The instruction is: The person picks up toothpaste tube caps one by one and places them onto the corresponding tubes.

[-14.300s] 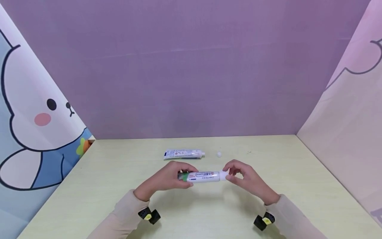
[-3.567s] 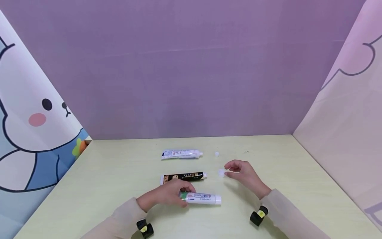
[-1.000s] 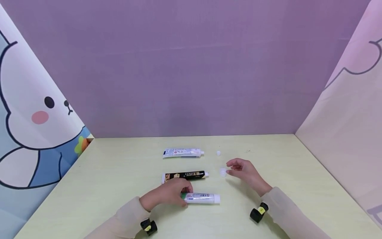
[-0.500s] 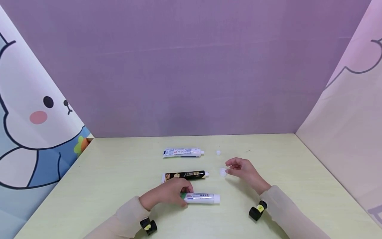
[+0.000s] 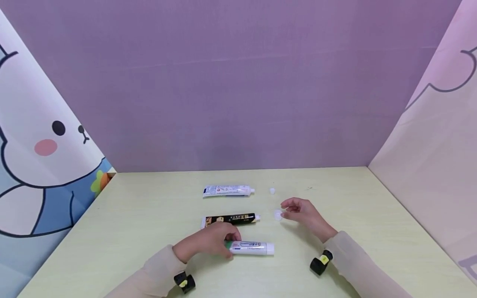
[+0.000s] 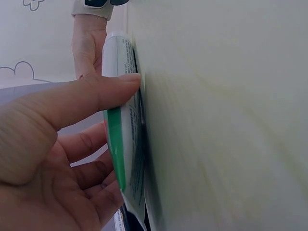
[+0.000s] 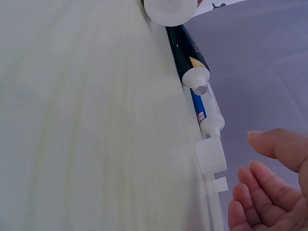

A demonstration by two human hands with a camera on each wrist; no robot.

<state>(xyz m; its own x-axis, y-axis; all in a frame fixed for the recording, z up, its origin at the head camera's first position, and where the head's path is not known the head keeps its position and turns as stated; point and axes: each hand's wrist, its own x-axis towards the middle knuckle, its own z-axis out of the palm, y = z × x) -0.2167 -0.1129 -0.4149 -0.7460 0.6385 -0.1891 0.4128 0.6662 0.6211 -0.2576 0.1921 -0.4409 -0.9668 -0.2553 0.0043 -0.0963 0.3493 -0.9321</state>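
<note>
My left hand (image 5: 223, 244) rests on the table and grips the green-banded end of a white tube (image 5: 252, 247), thumb on top and fingers behind it (image 6: 122, 144). The tube lies flat, its white cap end pointing right. My right hand (image 5: 285, 209) hovers with relaxed fingers just right of a loose white cap (image 5: 277, 215); in the right wrist view the cap (image 7: 211, 155) stands apart from the fingers (image 7: 250, 192). A black tube (image 5: 229, 219) lies uncapped between the hands, its open nozzle (image 7: 198, 81) facing the cap.
A white-and-blue tube (image 5: 228, 190) lies farther back, with a small white cap (image 5: 272, 191) to its right. Purple wall behind, cartoon panels on both sides of the pale yellow table (image 5: 130, 215).
Over the last second nothing has visibly moved. Compared with 14 s ago, the white tube has come down from both hands to the table and the black tube now lies behind it.
</note>
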